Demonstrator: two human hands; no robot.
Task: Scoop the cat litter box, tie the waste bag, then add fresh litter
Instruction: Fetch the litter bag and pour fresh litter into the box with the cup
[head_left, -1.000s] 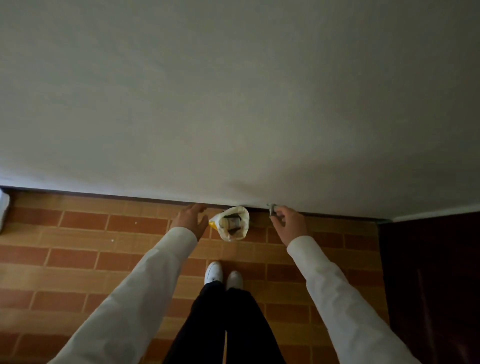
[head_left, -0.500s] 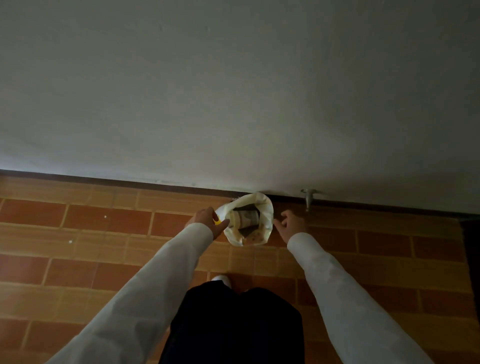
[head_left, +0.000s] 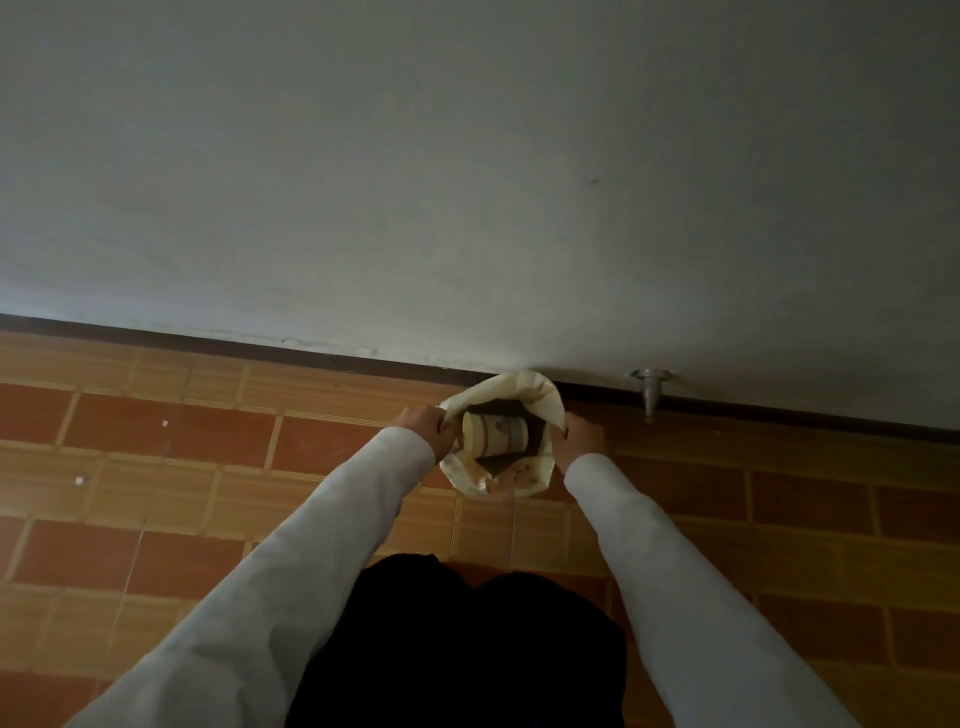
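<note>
Bag: we had the cream-coloured bag (head_left: 548, 402) sitting on the tiled floor (head_left: 156, 467) right at the base of the wall (head_left: 467, 182), a bit right of centre in the frame, just below the dark skirting line.
Which way it pointed: mouth was open and facing up toward us, so its long axis ran pretty much vertical, floor to camera. The rim made a rough oval, far edge touching or nearly touching the wall, near edge toward our legs.
Inside: we could see a pale rolled or cylinder-ish thing (head_left: 493, 435) lying on its side, long axis left-right across the opening, with something dark under it. Couldn't make out what it was, too dim.
Left hand: our left hand (head_left: 423, 423) was on the left edge of the rim, fingers curled round the material, gripping it.
Right hand: our right hand (head_left: 582, 434) was at the right edge, fingers curled at the rim and looked like they pinched it, though that side was shadowy.
Sleeves: both arms came up from the bottom corners in white sleeves (head_left: 291, 571).
Other stuff: a small metal doorstop-type fitting (head_left: 649, 389) stuck out at the wall's base, right of the bag, clear of our right hand.
</note>
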